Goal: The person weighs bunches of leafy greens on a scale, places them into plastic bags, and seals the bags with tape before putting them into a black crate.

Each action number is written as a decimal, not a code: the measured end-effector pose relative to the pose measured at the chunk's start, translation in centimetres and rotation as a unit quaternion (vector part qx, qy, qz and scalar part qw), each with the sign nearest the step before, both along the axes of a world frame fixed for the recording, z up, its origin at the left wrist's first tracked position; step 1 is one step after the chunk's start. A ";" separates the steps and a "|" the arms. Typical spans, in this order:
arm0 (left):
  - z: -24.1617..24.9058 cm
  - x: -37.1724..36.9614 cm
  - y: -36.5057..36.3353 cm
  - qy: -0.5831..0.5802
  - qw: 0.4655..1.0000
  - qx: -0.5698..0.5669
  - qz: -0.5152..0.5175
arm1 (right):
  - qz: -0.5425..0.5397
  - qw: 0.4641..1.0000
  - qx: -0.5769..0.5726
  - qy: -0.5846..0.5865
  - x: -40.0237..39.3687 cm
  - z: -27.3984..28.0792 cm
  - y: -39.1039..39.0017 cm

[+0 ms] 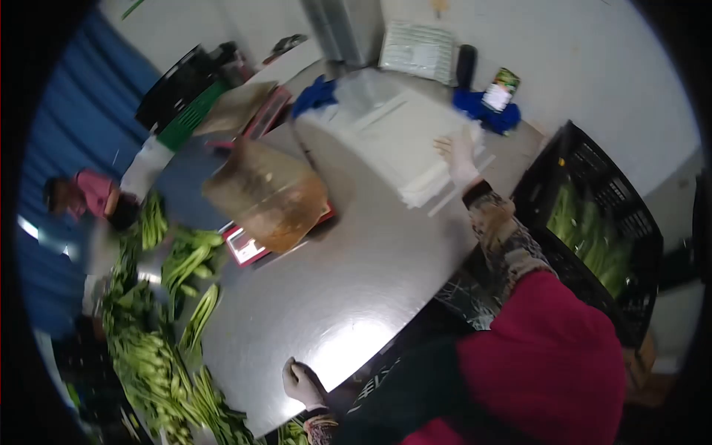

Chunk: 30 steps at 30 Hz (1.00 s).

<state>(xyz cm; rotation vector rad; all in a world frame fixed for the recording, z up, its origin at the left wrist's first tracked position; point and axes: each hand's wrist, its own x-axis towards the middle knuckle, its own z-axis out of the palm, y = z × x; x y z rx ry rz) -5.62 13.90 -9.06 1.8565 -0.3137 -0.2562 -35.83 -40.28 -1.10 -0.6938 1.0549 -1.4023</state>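
Observation:
My right hand [456, 157], in a pale glove, reaches to a stack of clear plastic bags or sheets [408, 141] at the back of the metal table. Its fingers are apart over the stack's right edge; blur hides whether they touch it. My left hand [300, 382], also gloved, is by the table's near edge with its fingers curled in and nothing visible in them. Left of it lies a large heap of leafy green vegetables [152, 363], with smaller bunches [189, 259] farther back. A brownish, scoop-like pan [271, 193] rests on a red scale [245, 245] mid-table.
To the right stands a black crate [608, 170] holding bagged greens [593, 237]. A second scale with a pan [233, 107], blue cloths [315, 96] and a white package [417, 52] are at the back. A person in a pink top [96, 193] is at the far left.

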 end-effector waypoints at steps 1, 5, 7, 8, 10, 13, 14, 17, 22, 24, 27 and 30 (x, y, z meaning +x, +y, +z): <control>1.1 -0.1 -0.8 -0.018 1.000 0.014 -0.005 | -0.040 0.999 -0.007 0.016 0.2 0.8 -0.1; 0.7 0.1 -0.8 0.036 0.999 -0.015 -0.003 | -0.043 0.998 -0.036 -0.021 -3.7 2.1 -1.5; 0.5 0.3 -0.4 0.062 0.998 -0.024 -0.006 | -0.059 0.998 -0.015 -0.012 -4.8 3.2 -1.6; 2.0 -0.2 -0.8 0.039 0.999 0.004 -0.009 | -0.071 0.997 0.011 -0.004 -5.2 3.6 -1.5; 3.2 -1.0 -1.0 0.019 0.999 0.029 -0.015 | -0.069 0.998 0.003 0.006 -6.3 3.4 -2.0; 3.3 -0.8 -1.3 0.046 0.998 -0.029 -0.020 | -0.054 0.998 0.029 0.028 -7.0 4.5 -1.0; 3.0 -0.6 -1.0 0.033 0.999 -0.018 -0.030 | -0.056 0.998 0.028 0.028 -7.2 4.6 -0.7; 2.5 -0.3 -0.6 0.016 0.999 -0.003 -0.038 | -0.087 0.994 0.036 0.055 -6.6 4.6 -0.4; 1.9 0.0 -0.3 0.075 0.993 -0.078 -0.054 | -0.063 0.997 0.003 0.036 -4.7 3.0 1.5; 2.7 0.6 0.0 0.123 0.985 -0.096 -0.068 | -0.010 0.999 0.012 0.037 -2.8 3.1 4.5; 3.6 3.4 1.7 0.159 0.976 -0.144 -0.028 | 0.114 0.970 -0.046 0.212 0.6 1.2 10.1; 5.4 7.5 3.5 -0.377 0.902 0.209 -0.034 | 0.253 0.943 0.005 0.217 4.3 -2.9 15.0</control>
